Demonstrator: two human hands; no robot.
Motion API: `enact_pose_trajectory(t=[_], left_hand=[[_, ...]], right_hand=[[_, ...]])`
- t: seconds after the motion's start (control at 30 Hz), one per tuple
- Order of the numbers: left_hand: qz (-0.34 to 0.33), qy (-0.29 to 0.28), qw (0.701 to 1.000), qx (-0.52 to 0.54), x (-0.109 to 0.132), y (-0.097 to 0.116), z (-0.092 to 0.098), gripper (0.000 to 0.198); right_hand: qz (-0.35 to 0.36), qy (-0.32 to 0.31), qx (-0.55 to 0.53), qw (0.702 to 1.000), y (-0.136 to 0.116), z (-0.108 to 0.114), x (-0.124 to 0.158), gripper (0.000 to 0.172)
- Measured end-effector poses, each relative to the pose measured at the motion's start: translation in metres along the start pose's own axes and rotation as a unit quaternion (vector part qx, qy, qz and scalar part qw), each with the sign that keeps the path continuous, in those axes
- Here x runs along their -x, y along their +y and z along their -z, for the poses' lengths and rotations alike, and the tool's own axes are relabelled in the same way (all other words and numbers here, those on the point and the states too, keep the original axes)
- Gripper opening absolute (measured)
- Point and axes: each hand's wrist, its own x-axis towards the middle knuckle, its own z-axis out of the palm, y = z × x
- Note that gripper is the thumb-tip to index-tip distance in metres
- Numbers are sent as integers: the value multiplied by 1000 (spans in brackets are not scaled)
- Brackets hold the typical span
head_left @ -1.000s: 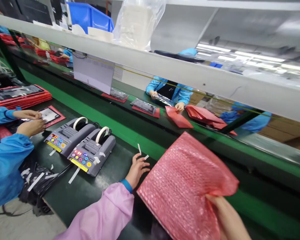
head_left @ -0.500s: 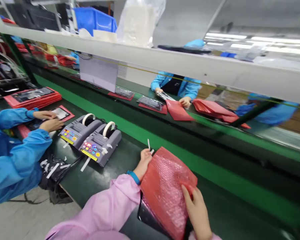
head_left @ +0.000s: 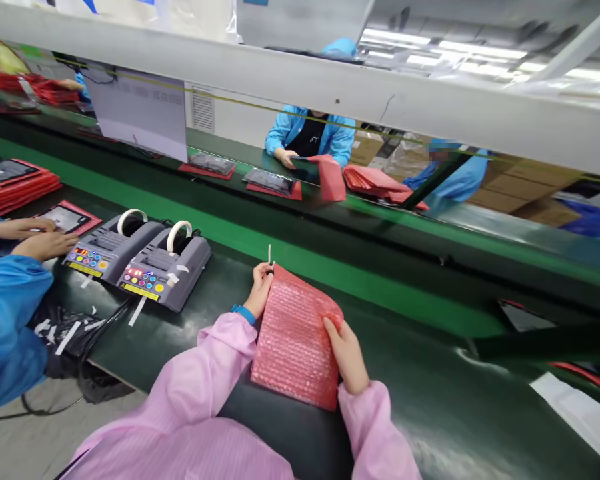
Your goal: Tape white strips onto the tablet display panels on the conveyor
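A red bubble-wrap bag (head_left: 297,340) is held tilted above the dark green bench (head_left: 190,360), between both of my hands. My left hand (head_left: 260,290) is closed on its upper left edge. A thin white strip, likely tape (head_left: 269,253), sticks up from those same fingers. On the bag's right edge, my right hand (head_left: 347,350) grips with the thumb on the front and the fingers behind. The bag hides whatever is inside or behind it.
Two grey tape dispensers (head_left: 167,267) stand to the left, with a tape strip (head_left: 137,311) hanging off one. Further left are a co-worker's hands (head_left: 43,240) and stacked red bags (head_left: 20,187). Another person (head_left: 310,137) works across the green conveyor (head_left: 380,293). White paper (head_left: 575,413) lies at right.
My view has swung right. The bag is raised and its bubble-wrap front faces me more squarely; the dark flat item that showed beneath it is now out of sight. Both hands keep their grip.
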Motion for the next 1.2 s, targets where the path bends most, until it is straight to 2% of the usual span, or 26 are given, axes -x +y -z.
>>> enact_pose_trajectory(t=[0.13,0.23,0.3,0.37,0.47,0.57,0.63,0.7,0.73,0.77,0.87,0.9,0.93,1.0,1.13,1.2], left_hand=[[-2,50,999,-19,10,-1,19,38],[0,74,997,-24,19,-2,29,34],[4,82,996,-24,23,-1,34,33],[9,84,996,-25,25,0,35,34],[15,75,997,-23,25,0,36,39],[18,61,998,-18,23,-1,36,43],[20,53,998,-14,23,-1,35,43],[23,45,999,-11,25,-1,33,44],[25,39,999,-11,27,-1,32,43],[27,34,999,-11,29,0,30,43],[33,15,999,-17,37,3,25,41],[35,10,999,-20,39,4,23,41],[37,6,999,-22,42,6,22,41],[40,0,999,-24,47,10,20,40],[53,4,998,-27,55,17,14,41],[59,5,998,-31,59,19,10,43]], right_hand=[[32,-10,77,996,7,-13,1,45],[37,-3,78,996,8,-12,3,44],[41,28,45,998,10,-4,2,44],[44,84,16,995,15,15,-2,45],[22,139,45,989,25,59,-12,50],[-21,147,177,973,32,103,-17,63],[-11,191,282,940,26,116,-13,79],[24,227,350,909,13,108,-1,83],[40,215,362,906,5,98,7,78],[49,178,358,915,-4,84,16,70],[61,-48,268,960,-29,34,44,46],[63,-113,253,959,-34,20,51,40],[60,-153,258,952,-38,9,58,36],[35,-164,330,929,-39,-2,67,32],[-40,-105,485,867,-27,7,83,38],[-50,-103,483,868,-19,11,92,38]])
